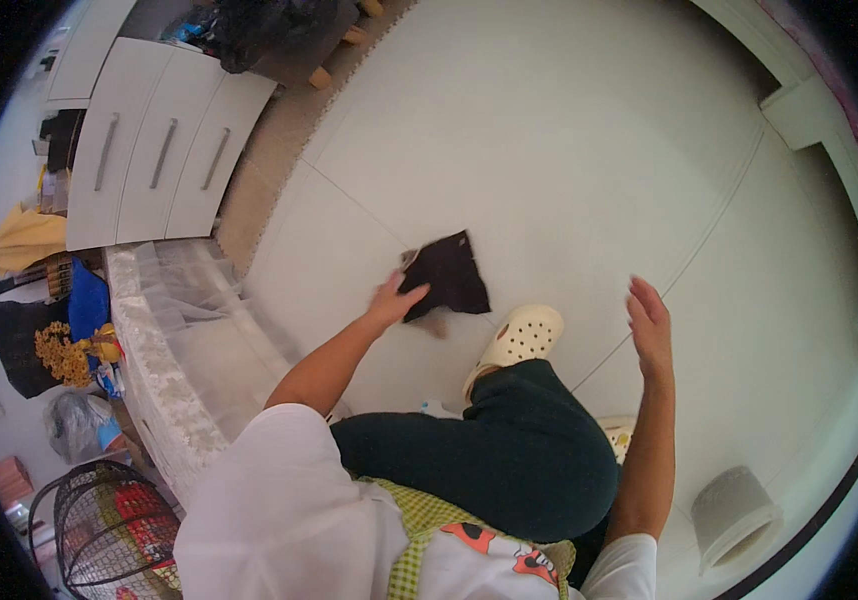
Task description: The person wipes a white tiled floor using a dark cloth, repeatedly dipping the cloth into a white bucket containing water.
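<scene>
A dark, nearly black piece of cloth (449,275) is spread just above or on the pale floor in front of me. My left hand (392,302) grips its left edge, with a finger over the dark fabric; the fingers beneath are hidden. Whether the cloth's far corner touches the floor I cannot tell. Out to the right, my right hand (651,318) is raised with its fingers stretched out and holds nothing. Between the two hands is my foot in a cream clog with holes (521,340), close to the cloth's near corner.
At left stand a white drawer cabinet (161,150) and a bench or table edge with a lacy, sheer cover (174,340). A black wire basket (114,530) is at lower left. A whitish bin (734,515) sits at lower right. Wooden-legged furniture (321,77) stands at the top.
</scene>
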The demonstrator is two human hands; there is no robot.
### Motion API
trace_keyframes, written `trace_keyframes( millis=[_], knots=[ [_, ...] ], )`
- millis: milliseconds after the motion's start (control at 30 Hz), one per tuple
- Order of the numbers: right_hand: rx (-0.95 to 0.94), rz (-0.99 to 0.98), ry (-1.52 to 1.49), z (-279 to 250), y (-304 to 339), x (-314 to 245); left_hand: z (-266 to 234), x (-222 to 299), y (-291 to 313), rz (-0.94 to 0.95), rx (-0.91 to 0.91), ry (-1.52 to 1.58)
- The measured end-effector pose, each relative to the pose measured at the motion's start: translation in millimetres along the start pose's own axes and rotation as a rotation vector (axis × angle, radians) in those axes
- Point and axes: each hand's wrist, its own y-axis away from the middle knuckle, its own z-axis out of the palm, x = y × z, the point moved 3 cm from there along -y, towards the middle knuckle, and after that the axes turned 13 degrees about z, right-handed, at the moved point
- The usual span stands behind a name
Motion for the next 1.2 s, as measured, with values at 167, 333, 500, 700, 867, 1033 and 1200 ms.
trace_keyframes(
  millis=[167,333,500,700,867,1033,1200],
  knots=[
    [0.139,0.259,-0.136,-46,-16,55,31,-21,-4,0.092,0.239,-0.442],
    [0.111,0.378,-0.309,-43,-8,58,84,15,-54,-0.358,0.41,-0.359],
    [0.149,0.395,-0.406,-53,-10,52,53,45,-111,-0.362,0.369,-0.377],
    [0.259,0.39,-0.546,-85,-18,70,125,155,-133,0.1,0.186,-0.719],
    [0.402,0.295,-0.474,-83,-10,61,238,252,-114,0.495,-0.167,-0.783],
    [0.548,-0.346,0.241,-53,-25,31,264,278,-99,0.667,-0.258,-0.683],
    [0.404,-0.519,0.81,0,-71,9,198,238,-91,0.975,-0.084,-0.358]
  ],
)
